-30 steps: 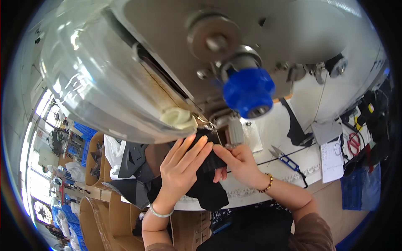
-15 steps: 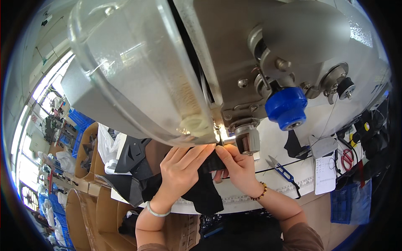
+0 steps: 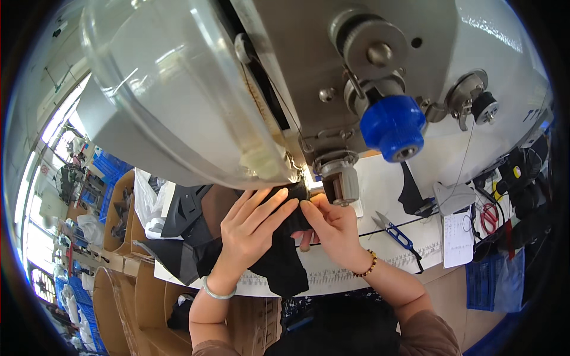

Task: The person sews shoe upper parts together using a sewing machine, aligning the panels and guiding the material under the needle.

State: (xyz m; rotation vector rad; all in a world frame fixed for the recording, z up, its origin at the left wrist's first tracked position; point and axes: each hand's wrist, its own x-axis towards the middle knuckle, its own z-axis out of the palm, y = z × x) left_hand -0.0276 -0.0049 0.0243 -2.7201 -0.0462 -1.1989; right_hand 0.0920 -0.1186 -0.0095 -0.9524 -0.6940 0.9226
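Cloth [image 3: 286,261]: black.
Left hand [image 3: 248,234]: spread flat, steadying it, I judge.
Right hand [image 3: 336,231]: pinching its edge, perhaps guiding.

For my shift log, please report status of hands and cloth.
Left hand flat on black cloth. Right hand pinching its edge. Far end at sewing machine. Blue scissors apart, to the right.

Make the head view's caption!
Bare left hand on black fabric, right hand pinching it, at a grey-and-white metal sewing machine.
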